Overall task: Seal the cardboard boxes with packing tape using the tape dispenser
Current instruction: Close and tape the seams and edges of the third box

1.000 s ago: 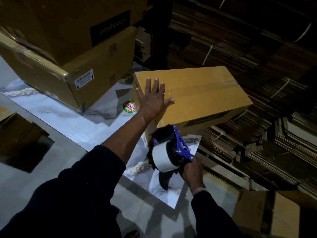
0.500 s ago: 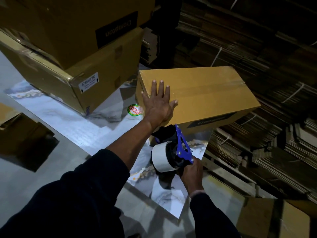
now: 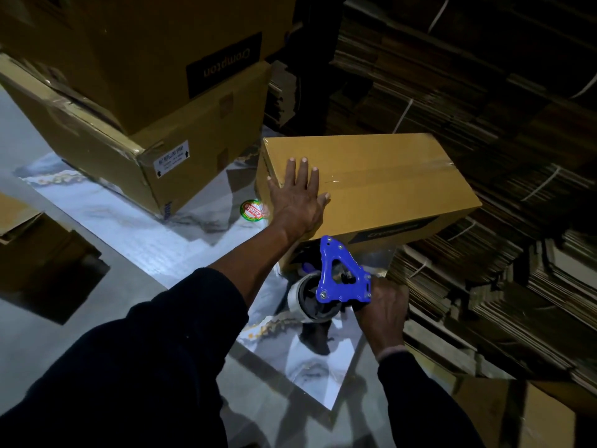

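Note:
A long brown cardboard box (image 3: 387, 185) lies on the shiny floor, with a strip of clear tape running along its top seam. My left hand (image 3: 298, 197) presses flat on the near left end of its top, fingers spread. My right hand (image 3: 382, 307) grips the handle of a blue tape dispenser (image 3: 339, 279) just in front of the box's near side. The dispenser carries a white tape roll (image 3: 302, 300) on its left and is tilted upward toward the box.
Two large stacked boxes (image 3: 155, 124) stand at the back left, close to the long box. Bundles of flat cardboard (image 3: 500, 270) fill the right side. A round sticker (image 3: 252, 211) lies on the floor. Another box (image 3: 533, 418) sits at bottom right.
My right hand turned the dispenser, so its blue side plate now faces me and sits a little more to the right. My left hand stayed flat on the box.

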`<state>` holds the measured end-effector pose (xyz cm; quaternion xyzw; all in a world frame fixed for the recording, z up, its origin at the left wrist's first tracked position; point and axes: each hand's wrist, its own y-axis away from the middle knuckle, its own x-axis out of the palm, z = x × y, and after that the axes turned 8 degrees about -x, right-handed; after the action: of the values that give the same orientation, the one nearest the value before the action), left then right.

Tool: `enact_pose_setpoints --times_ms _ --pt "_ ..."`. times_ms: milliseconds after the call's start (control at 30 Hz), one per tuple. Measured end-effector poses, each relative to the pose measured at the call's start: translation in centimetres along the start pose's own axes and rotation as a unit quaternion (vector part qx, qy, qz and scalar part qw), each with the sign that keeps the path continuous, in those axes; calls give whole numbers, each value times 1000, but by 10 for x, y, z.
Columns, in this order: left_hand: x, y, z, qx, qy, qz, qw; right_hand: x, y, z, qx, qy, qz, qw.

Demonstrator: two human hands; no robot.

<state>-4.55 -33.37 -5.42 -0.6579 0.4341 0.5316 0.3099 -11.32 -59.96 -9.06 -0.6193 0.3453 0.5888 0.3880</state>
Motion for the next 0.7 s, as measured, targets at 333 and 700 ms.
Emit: enact_pose_setpoints --times_ms 333,700 --pt "-2 0 4 3 32 -4 999 0 2 1 2 -67 -61 996" --pt "6 0 4 9 50 -31 998 -27 30 -45 6 -121 -60 991"
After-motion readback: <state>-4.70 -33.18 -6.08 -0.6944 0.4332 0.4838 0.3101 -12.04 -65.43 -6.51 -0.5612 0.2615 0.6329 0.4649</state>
